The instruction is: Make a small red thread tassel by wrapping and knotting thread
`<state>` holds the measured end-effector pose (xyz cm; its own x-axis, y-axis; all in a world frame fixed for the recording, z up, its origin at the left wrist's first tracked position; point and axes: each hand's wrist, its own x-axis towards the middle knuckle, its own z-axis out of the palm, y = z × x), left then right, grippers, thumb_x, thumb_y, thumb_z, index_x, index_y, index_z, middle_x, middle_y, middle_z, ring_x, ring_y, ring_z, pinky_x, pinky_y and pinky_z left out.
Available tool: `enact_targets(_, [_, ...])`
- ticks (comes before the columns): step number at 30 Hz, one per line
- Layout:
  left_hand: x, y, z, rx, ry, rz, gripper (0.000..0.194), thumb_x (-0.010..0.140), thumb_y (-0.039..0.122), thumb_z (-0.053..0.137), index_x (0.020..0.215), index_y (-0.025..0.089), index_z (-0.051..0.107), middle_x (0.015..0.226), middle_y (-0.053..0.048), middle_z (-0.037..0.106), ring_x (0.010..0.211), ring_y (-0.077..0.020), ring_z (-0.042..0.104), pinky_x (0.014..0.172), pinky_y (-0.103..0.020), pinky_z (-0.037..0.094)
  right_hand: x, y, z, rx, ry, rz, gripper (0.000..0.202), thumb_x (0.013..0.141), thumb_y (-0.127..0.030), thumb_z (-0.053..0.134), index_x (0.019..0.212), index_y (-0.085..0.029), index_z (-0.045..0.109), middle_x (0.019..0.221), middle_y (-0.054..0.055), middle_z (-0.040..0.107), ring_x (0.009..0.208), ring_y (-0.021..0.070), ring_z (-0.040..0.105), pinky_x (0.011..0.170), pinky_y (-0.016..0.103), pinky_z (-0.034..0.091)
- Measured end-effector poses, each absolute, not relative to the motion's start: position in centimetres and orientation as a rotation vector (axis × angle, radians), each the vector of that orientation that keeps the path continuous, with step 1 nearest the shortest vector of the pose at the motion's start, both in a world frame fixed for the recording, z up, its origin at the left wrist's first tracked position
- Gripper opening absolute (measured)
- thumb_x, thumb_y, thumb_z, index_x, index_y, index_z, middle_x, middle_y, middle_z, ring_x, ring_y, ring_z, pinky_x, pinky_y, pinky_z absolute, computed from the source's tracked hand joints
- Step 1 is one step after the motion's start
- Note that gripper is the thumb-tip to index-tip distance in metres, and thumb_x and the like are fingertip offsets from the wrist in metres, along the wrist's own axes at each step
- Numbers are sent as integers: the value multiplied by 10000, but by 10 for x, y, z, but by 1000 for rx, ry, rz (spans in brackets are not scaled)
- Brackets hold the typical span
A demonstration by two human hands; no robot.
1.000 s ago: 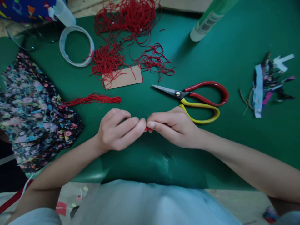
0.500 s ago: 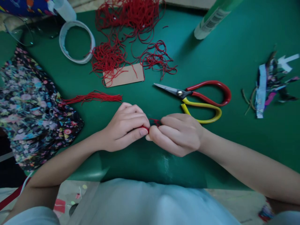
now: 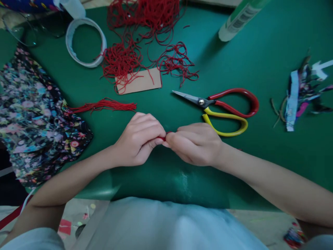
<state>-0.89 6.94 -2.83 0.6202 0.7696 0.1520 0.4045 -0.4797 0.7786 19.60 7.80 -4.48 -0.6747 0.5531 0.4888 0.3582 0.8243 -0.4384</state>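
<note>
Between the fingertips of both hands a short piece of red cord (image 3: 161,138) shows; most of it is hidden. My left hand (image 3: 142,139) pinches it with thumb and fingers. Pressed against the left fingertips, my right hand (image 3: 197,143) is closed around the other part of the cord. Just beyond the right hand lie scissors (image 3: 201,102) with one red and one yellow handle. A bundle of red cords (image 3: 109,105) lies past the left hand, its left end at the floral cloth.
Farther back are tangled red cords (image 3: 122,59), a cardboard piece (image 3: 145,80), a tape roll (image 3: 68,41), eyeglasses (image 3: 19,33) and a green-and-white tube (image 3: 234,26). Floral fabric (image 3: 39,125) covers the left side; fabric scraps (image 3: 292,100) lie right on the green table (image 3: 273,163).
The right hand has turned slightly and its fingers have drawn closer together over the cord. The left thumb has bent inward, and less cord shows between the hands.
</note>
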Motion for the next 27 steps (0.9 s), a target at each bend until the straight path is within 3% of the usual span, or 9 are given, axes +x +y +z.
enact_targets(4, [-8, 67, -32, 2119, 944, 743, 185, 971, 270, 502, 825, 185, 579, 767, -37, 681, 757, -163, 594, 755, -340, 437, 196, 78, -40, -758, -2274, 757, 272, 1002, -215, 464, 741, -199, 539, 542, -51, 434, 488, 74, 395, 476, 227, 326])
enact_targets(9, [-8, 66, -38, 2161, 938, 845, 206, 979, 302, 505, 834, 191, 601, 773, -33, 699, 762, -154, 614, 762, -333, 454, 195, 83, -33, -761, -2135, 1078, 218, 993, -197, 505, 787, -179, 573, 546, -77, 423, 444, 38, 327, 452, 169, 294])
enact_targets(19, [-4, 58, -39, 2505, 1073, 1037, 170, 935, 285, 595, 789, 197, 587, 727, -6, 694, 692, -149, 602, 691, -324, 447, 193, 86, -33, -755, -1960, 1432, 389, 1030, -355, 449, 731, -157, 598, 545, -68, 497, 473, 26, 386, 490, 155, 322])
enact_targets(27, [-11, 62, -34, 2781, 948, 1122, 153, 932, 259, 623, 793, 196, 613, 737, 19, 642, 677, -113, 573, 646, -316, 381, 195, 90, -34, -663, -1948, 1567, 337, 1009, -256, 491, 703, -153, 584, 537, -75, 502, 477, 15, 399, 502, 131, 334])
